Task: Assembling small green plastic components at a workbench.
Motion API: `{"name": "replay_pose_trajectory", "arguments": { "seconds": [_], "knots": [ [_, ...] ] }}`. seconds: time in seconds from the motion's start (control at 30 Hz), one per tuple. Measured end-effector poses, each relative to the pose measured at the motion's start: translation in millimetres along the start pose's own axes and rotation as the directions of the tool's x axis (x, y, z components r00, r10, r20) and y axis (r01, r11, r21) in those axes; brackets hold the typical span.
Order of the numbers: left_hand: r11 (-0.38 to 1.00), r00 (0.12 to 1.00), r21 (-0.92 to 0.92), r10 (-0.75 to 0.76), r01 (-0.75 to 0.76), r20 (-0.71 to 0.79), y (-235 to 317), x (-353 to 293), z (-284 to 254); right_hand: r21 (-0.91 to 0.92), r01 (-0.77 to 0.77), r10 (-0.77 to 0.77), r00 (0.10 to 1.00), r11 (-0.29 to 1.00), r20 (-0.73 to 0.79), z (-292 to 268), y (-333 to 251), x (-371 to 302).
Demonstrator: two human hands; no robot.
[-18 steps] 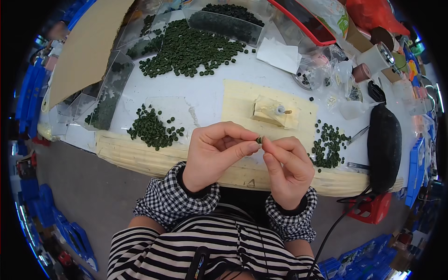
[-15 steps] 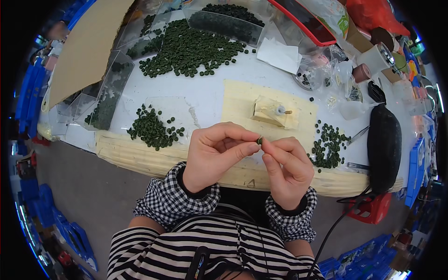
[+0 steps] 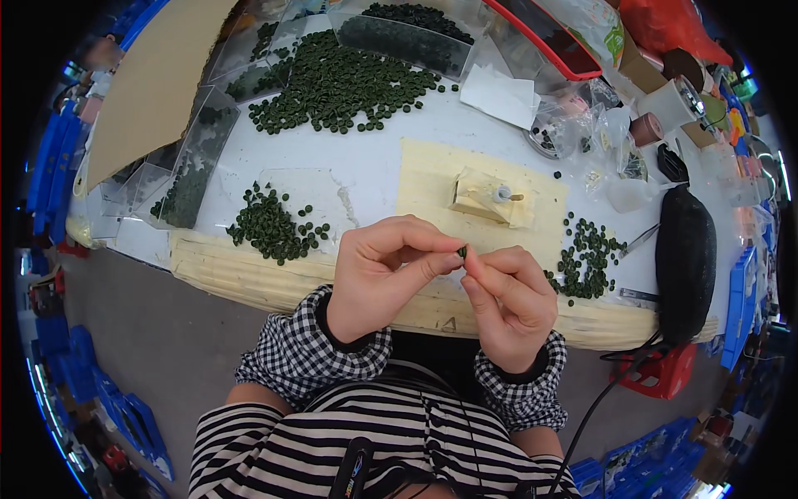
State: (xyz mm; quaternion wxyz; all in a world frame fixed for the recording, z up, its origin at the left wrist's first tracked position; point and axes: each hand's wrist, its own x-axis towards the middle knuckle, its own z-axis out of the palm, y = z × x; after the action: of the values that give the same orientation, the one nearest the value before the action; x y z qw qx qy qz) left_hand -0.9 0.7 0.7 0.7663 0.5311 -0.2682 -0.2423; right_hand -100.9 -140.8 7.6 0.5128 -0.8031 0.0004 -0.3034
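Green disc (image 3: 463, 252), one, small: located at my fingertips, above the near side of the bench (image 3: 312, 158).

Left hand (image 3: 372, 279): nearly closed, thumb and forefinger pinching the disc by its rim, the other fingers folded behind; a grip that seems chosen to leave one side of the piece exposed.

Right hand (image 3: 517, 308): half curled, forefinger tip at the disc's free side, thumb a little below and apart. Whether it has hold of anything, I cannot tell; likely it braces or works the piece opposite the left.

Left pile (image 3: 270, 231), loose green discs: just beyond my left wrist, probably for short reaches.

Right pile (image 3: 586, 262), similar discs: beside my right hand, apart from the left one, perhaps to keep two lots separate.

Large heap (image 3: 341, 87), same kind: farther back, seemingly bulk stock, with clear trays (image 3: 195, 179) alongside that confine more.

Cream block (image 3: 490, 202), with a short peg: on a pale yellow sheet (image 3: 424, 170) straight ahead, presumably central so either hand can reach it.
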Motion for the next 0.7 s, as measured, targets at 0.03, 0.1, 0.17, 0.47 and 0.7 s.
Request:
{"name": "replay_pose_trajectory", "arguments": {
  "seconds": [0.03, 0.1, 0.17, 0.47, 0.7],
  "knots": [
    [0.997, 0.998, -0.046, -0.061, 0.062, 0.006, 1.3, 0.5, -0.8, -0.032, 0.013, -0.013, 1.000, 0.999, 0.001, 0.2, -1.0, 0.1],
    [0.991, 0.995, -0.082, -0.103, 0.103, 0.015, 2.1, 0.5, -1.4, -0.065, 0.024, -0.024, 1.000, 0.998, -0.002, 0.5, -1.5, -0.2],
    [0.996, 0.998, -0.066, -0.063, 0.064, 0.016, 1.6, 0.2, -1.3, -0.067, 0.019, -0.019, 1.000, 0.998, -0.011, 1.2, -1.2, -0.6],
    [0.997, 0.999, -0.070, -0.025, 0.024, -0.022, 1.2, -0.3, 1.2, -0.034, 0.019, -0.021, 0.998, 0.999, -0.064, 4.2, 0.8, -0.1],
    [0.993, 0.997, 0.084, 0.078, -0.077, -0.006, 1.1, 0.8, 0.0, -0.046, 0.006, -0.008, 0.999, 0.999, -0.038, 3.1, -0.7, -0.1]
  ]
}}
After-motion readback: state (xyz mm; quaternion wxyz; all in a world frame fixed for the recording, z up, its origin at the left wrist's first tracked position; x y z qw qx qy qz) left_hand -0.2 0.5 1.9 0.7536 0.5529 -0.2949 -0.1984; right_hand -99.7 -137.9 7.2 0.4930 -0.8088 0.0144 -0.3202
